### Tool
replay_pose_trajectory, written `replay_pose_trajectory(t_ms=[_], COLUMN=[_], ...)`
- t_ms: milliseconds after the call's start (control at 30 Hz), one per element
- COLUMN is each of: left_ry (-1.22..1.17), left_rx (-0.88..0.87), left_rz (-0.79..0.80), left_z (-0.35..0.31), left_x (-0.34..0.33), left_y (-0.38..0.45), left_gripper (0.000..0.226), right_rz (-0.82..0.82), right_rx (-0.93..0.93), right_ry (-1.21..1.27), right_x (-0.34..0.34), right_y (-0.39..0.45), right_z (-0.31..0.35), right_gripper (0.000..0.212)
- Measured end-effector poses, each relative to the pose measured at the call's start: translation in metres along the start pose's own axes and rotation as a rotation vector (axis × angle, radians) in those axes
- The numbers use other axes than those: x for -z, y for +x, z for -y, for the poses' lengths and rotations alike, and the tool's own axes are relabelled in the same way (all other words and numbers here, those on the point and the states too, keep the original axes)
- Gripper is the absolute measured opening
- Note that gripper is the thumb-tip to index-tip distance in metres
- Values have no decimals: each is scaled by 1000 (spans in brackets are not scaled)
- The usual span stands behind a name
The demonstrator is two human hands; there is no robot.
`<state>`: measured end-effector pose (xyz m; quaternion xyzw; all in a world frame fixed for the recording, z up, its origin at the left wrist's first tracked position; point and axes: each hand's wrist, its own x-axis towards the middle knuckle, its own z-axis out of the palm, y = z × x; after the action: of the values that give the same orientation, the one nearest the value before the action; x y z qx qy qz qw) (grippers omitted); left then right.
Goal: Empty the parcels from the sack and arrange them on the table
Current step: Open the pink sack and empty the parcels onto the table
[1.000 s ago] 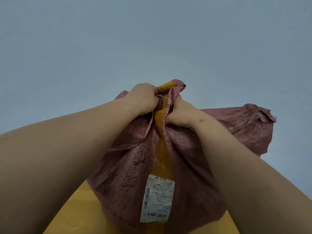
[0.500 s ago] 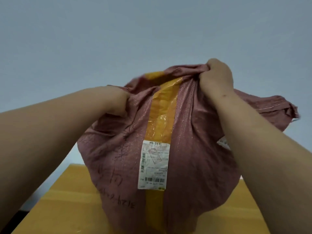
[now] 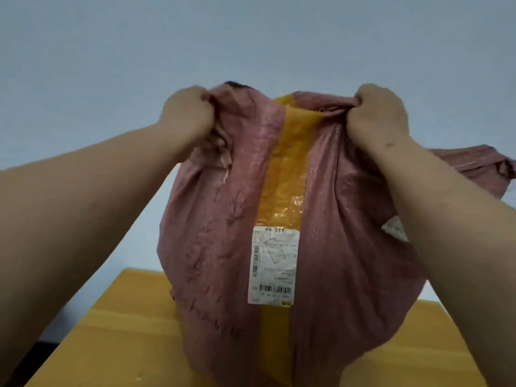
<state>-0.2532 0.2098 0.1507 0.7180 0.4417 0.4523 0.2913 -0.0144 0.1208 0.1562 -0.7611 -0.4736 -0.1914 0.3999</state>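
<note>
Plain pale blue-grey wall behind, yellow-orange wooden worktop (image 3: 117,344) below. Bulging pinkish-red woven plastic sack (image 3: 212,247) is standing on the worktop, with a yellow tape strip (image 3: 284,174) and white barcode label (image 3: 273,266) down its front. Left hand (image 3: 187,113) and right hand (image 3: 379,113) are each clenching the sack's top edge, grip clamped on bunched fabric, well apart.

A single head-worn view looks forward, tipped only slightly down, from close behind the person's outstretched arms. The sack (image 3: 217,247) fills the middle, just beyond the fingers (image 3: 212,107) of both hands. The table (image 3: 117,336) shows below them, the plain wall (image 3: 251,37) above.
</note>
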Motion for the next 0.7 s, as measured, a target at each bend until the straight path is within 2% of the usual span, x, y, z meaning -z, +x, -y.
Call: replay_pose_trajectory(t_ms=[33, 67, 133, 167, 200, 267, 300, 367, 433, 500, 533, 600, 667, 700], left_ry=[-81, -123, -79, -16, 25, 41, 33, 138, 301, 279, 223, 161, 75, 25], left_rx=[10, 8, -47, -108, -171, -265, -290, -296, -282, -281, -290, -289, -248, -214], left_rz=[-96, -106, 62, 107, 85, -8, 36, 232, 386, 474, 502, 525, 467, 409], left_z=[-3, -4, 0, 2, 4, -2, -8, -12, -14, -12, -11, -8, 1, 4], left_x=[3, 3, -13, -21, -27, -29, -31, -43, -61, -78, -84, -93, -100, -102], left_y=[6, 9, 2, -1, -2, -2, -4, -13, -26, -30, -30, -36, -41, -42], left_gripper=[39, 39, 26, 19, 16, 19, 22, 38, 49, 44, 33, 16, 9, 13], right_rz=[-46, -30, 105, 83, 10, -138, -129, 49, 56, 33, 58, 207, 313, 349], right_rx=[-21, -19, -14, -8, -12, -55, -53, 9, 74, 134, 181, 285, 326, 313], right_ry=[-1, -8, -13, -5, 35, 114, 117, 73, 76, 113, 110, 48, 8, 26], right_x=[0, -3, -8, -7, -4, 2, 0, -7, -8, -4, -4, -8, -15, -15], right_y=[-1, -2, -9, -9, -8, -9, -10, -14, -11, -13, -15, -20, -25, -27], right_z=[-2, -1, -1, -1, -1, -1, -1, 4, 13, 24, 30, 41, 47, 48], right_gripper=[16, 16, 13, 13, 15, 18, 17, 11, 8, 7, 8, 9, 9, 13])
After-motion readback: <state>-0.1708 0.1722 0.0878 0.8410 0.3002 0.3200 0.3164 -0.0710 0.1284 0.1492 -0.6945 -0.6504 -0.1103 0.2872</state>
